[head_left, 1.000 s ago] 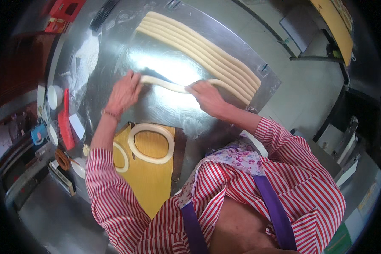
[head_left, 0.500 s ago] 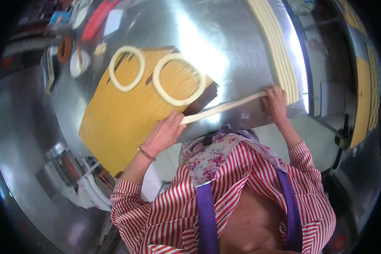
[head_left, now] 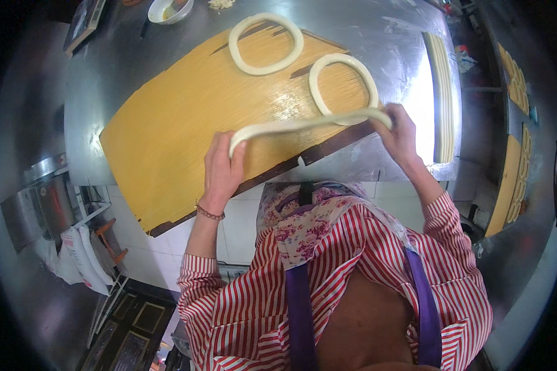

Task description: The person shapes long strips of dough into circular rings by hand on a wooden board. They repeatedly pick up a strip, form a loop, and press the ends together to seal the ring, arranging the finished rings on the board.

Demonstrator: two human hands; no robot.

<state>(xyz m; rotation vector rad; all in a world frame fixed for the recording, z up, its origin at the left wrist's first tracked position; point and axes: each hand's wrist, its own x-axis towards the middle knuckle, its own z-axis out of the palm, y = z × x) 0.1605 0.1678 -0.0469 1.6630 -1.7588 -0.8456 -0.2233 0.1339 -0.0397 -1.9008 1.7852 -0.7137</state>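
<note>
My left hand grips the left end of a pale dough strip, and my right hand holds its other end, so it stretches slightly curved over the lower right part of a yellow board. Two dough rings, one upper left and one lower right, lie on that board; the strip crosses in front of the lower right one. Farther right, several long dough strips lie side by side on the steel table.
A white bowl stands at the back left. Beyond the table's right end are boards with more dough pieces. At lower left are white sacks and a metal frame, beside the tiled floor.
The dough strip, held in both hands, has moved from the steel surface onto the space above the yellow board. The camera's view has swung, bringing the board into the middle.
</note>
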